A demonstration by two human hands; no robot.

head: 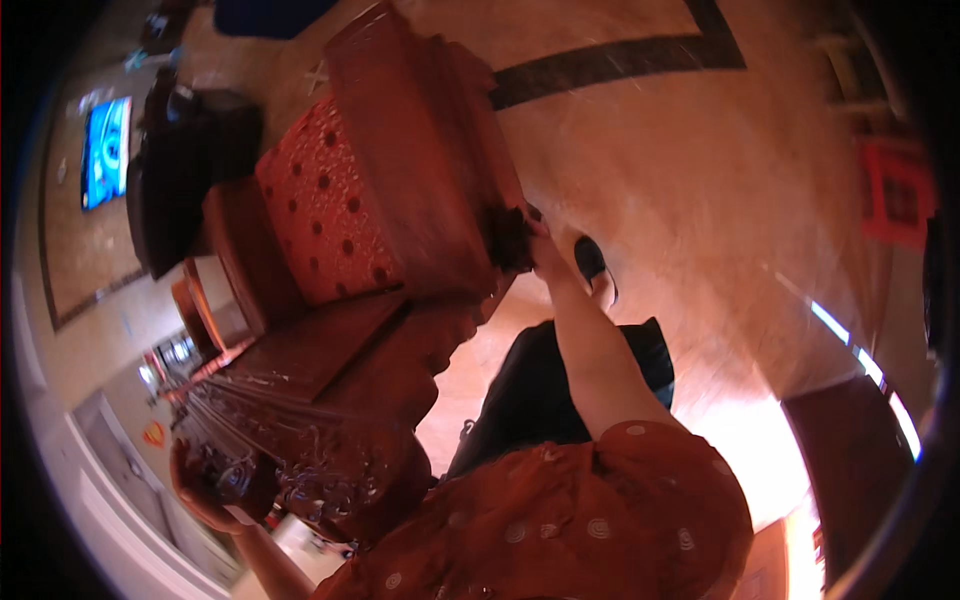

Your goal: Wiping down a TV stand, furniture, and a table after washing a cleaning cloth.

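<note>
A large carved wooden armchair (439, 172) with a reddish-brown finish fills the middle of the view. Its seat carries a red patterned cushion (330, 199) with dark round spots. My right hand (538, 244) holds a dark cloth (512, 240) against the outer side of the chair; blur hides the fingers' exact grip. At the lower left, my left hand (199, 491) curls around the carved top of the chair back (236, 476). Part of that palm is hidden by the carving.
Dark upholstered furniture (191, 172) stands beyond the chair, near a lit television screen (106, 154) on the wall. A red plastic stool or crate (896, 191) sits far right. My sandalled foot (596, 266) rests on the tan floor (697, 180). Bright light enters beside a brown panel (847, 465).
</note>
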